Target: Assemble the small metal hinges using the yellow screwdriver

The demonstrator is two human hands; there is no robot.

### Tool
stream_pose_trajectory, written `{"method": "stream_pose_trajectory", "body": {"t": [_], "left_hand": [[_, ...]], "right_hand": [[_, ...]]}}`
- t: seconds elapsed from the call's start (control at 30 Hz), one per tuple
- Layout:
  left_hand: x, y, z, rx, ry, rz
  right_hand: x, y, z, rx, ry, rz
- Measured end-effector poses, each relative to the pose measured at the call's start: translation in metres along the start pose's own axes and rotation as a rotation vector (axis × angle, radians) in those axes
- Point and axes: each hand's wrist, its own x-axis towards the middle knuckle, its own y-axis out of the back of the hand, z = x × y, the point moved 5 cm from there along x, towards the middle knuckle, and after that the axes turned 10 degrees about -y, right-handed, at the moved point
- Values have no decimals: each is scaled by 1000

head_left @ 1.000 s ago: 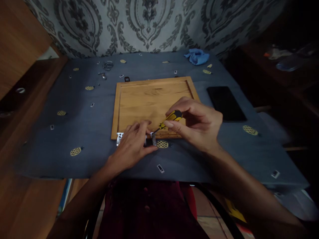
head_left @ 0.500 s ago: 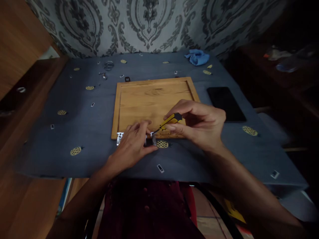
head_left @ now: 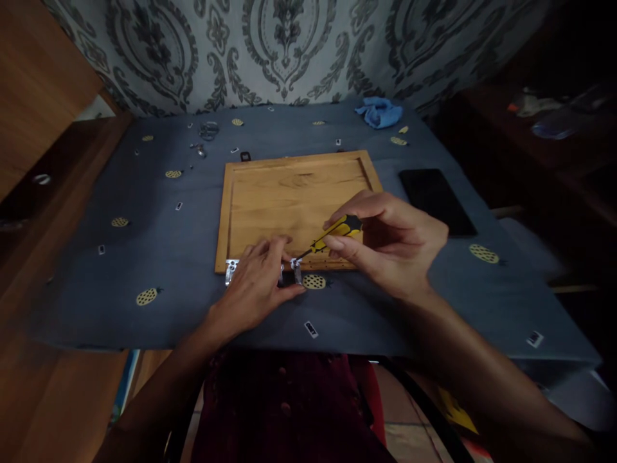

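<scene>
A wooden board [head_left: 299, 199] with a raised rim lies flat on the cloth. Along its near edge sits a silvery metal fitting [head_left: 297, 273], whose two ends show on either side of my left hand [head_left: 258, 273]. That hand is closed over the fitting's middle and presses it against the board, its thumb by the right end. Between the thumb and fingers of my right hand [head_left: 400, 241] is a yellow-and-black screwdriver [head_left: 332, 235]. The screwdriver slants down to the left, and its tip meets the right end of the fitting. Small dark holes run along the board's near edge.
A dark tablet-like slab [head_left: 436, 200] lies right of the board. Farther back are a blue cloth [head_left: 380, 113] and small metal pieces [head_left: 199, 150]. A black piece [head_left: 245, 156] sits at the board's far edge. Patterned fabric [head_left: 284, 51] hangs behind the table.
My right hand has shifted slightly right, its grip farther back on the screwdriver, whose tip stays at the fitting. My left hand keeps its place on the fitting.
</scene>
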Motion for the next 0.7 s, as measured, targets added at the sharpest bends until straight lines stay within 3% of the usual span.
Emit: {"method": "stream_pose_trajectory", "body": {"t": [0.7], "left_hand": [[1, 1, 2, -3, 4, -8]], "right_hand": [[0, -1, 9, -61, -115, -84]]}}
